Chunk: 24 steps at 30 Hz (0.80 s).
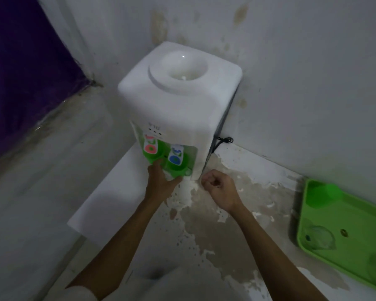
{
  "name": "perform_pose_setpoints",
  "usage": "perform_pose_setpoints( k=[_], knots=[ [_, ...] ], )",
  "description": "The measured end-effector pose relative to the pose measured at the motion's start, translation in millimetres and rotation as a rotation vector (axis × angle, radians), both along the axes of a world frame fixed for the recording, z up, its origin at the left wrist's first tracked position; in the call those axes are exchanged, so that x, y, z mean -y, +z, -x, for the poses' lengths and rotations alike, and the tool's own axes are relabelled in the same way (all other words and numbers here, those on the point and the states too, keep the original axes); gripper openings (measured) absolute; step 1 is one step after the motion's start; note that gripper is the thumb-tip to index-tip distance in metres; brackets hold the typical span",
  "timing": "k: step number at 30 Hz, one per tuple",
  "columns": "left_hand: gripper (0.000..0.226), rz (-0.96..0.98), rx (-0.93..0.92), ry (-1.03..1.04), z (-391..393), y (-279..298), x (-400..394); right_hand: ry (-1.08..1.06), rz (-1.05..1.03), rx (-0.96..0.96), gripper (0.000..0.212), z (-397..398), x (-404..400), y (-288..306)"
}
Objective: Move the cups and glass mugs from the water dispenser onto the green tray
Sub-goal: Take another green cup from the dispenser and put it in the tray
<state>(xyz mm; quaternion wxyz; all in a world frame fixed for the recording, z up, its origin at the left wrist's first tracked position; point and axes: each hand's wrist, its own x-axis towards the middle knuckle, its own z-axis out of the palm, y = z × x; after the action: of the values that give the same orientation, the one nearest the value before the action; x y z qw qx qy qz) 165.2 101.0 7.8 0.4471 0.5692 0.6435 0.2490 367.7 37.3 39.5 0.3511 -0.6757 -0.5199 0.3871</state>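
So this is the pickup step. The left hand (161, 183) is reaching into the tap bay of the water dispenser (178, 98), fingers pressed together and tucked under the green taps (161, 153). What it's touching in there is hidden, so I can't tell if it's gripping a cup. The right hand (219, 190) is hovering just right of the dispenser's base, fingers curled into a loose fist, apparently empty. The green tray (343, 220) is sitting well off to the right, with a glass mug (319, 236) already lying on it. I'd guess the next move needs a firm grip, then a carry rightward.
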Motion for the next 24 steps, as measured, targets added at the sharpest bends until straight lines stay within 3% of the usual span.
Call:
perform_pose_setpoints(
  k=[6, 10, 15, 19, 24],
  knots=[
    [0.091, -0.014, 0.013, -0.082, -4, -6, -16, -0.046, 0.015, 0.022, 0.024, 0, 4, 2],
    [0.077, -0.044, -0.039, -0.103, -8, 9, -12, -0.080, 0.035, 0.029, 0.006, -9, 15, 0],
    [0.075, -0.049, -0.116, -0.101, -3, 17, 4, -0.106, 0.042, -0.007, 0.009, -21, 28, 0],
    [0.080, 0.062, -0.202, -0.103, 2, 20, 20, -0.122, 0.066, -0.039, 0.011, -28, 37, -4],
    [0.066, 0.075, -0.098, -0.216, -24, 32, 56, -0.166, 0.074, -0.122, 0.011, -52, 69, -11]
  ],
)
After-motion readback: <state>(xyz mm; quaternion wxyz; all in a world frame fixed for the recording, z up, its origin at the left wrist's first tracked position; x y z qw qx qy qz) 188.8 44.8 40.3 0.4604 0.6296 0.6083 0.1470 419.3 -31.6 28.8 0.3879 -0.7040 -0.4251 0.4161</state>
